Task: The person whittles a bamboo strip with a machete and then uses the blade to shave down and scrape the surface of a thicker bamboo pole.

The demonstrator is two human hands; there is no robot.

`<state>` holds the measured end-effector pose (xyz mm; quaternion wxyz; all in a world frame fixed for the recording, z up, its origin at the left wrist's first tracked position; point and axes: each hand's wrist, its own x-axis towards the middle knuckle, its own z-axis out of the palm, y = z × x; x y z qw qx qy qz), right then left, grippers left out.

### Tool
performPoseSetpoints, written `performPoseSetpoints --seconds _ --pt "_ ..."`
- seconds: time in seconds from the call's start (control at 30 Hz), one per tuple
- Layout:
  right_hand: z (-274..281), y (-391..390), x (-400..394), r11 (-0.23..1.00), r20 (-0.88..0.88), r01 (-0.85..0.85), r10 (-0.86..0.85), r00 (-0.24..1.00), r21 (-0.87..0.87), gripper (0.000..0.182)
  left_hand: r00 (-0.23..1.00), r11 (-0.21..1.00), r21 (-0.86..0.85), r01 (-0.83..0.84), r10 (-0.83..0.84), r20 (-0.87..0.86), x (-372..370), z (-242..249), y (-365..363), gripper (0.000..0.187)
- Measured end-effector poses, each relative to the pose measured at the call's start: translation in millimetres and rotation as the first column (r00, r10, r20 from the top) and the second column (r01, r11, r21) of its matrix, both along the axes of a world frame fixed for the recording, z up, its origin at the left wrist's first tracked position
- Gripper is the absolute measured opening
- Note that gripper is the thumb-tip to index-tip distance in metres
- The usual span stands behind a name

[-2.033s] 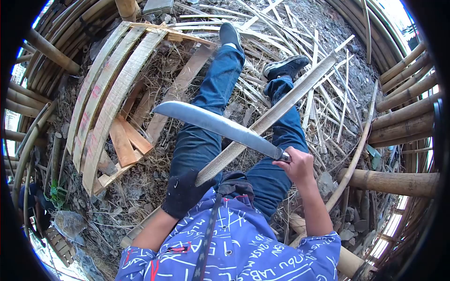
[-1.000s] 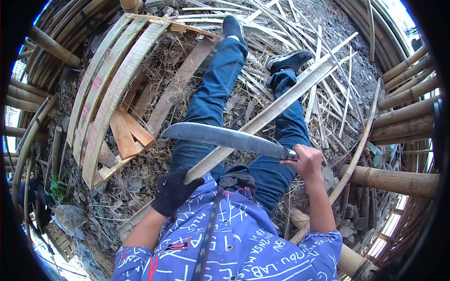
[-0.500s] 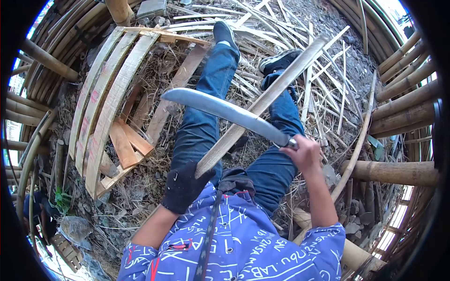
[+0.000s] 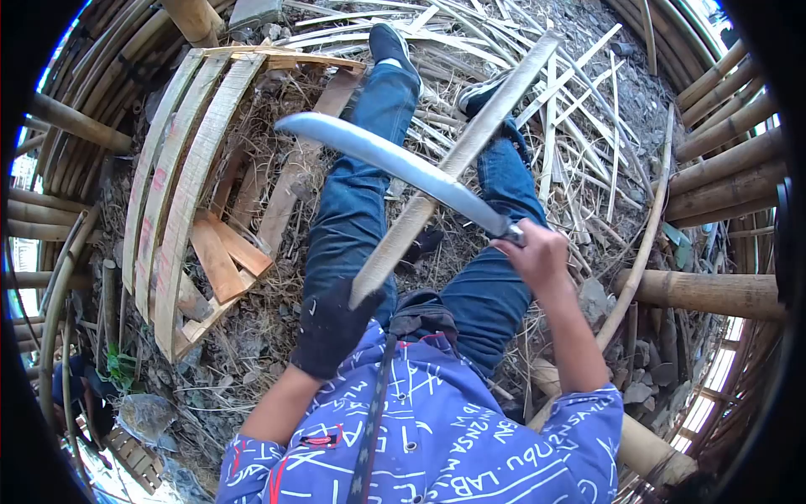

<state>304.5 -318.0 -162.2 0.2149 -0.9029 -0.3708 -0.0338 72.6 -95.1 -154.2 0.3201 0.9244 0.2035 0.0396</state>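
My left hand (image 4: 333, 329), in a black glove, is closed round the near end of a long bamboo strip (image 4: 395, 244). The strip slants up and away to the right over my legs, its far end close to my right shoe. In my bare right hand (image 4: 538, 256) is the handle of a machete (image 4: 379, 154). Its long, broad blade points to the left and crosses over the middle of the strip, hiding a short part of it. Both my legs (image 4: 353, 197), in blue jeans, are stretched out on the ground beneath.
A wooden pallet-like crate (image 4: 190, 197) with loose boards stands at my left. Many thin split strips (image 4: 579, 126) lie scattered beyond my feet. Thick bamboo poles (image 4: 705, 294) form walls on both sides. Part of a person (image 4: 75, 391) shows at the far lower left.
The machete has shifted slightly left and up in view, with my right hand moving slightly left and up. The strip's far end has moved left and up. Both hands keep their hold.
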Motion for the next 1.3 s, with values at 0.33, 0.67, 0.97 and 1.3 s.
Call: performPoseSetpoints --seconds 0.33,0.67,0.97,1.3 --pt "-3 -3 2 0.996 -0.016 -0.09 0.09 0.996 0.03 0.056 0.999 0.988 -0.152 -0.026 0.031 0.032 2 2 10 0.03" --pt "-12 -6 23 0.997 0.012 0.072 -0.072 0.997 -0.026 0.056 1.0 0.999 0.027 -0.019 0.019 -0.001 4 3 16 0.034" --pt "-21 -4 28 0.997 -0.071 0.078 -0.079 0.994 -0.012 0.059 0.988 0.997 -0.062 -0.05 0.04 -0.148 1 1 25 0.033" --pt "-17 -6 22 0.998 -0.031 -0.035 0.036 0.999 0.044 0.056 0.981 0.995 -0.067 -0.073 0.059 -0.183 -25 -6 28 0.033"
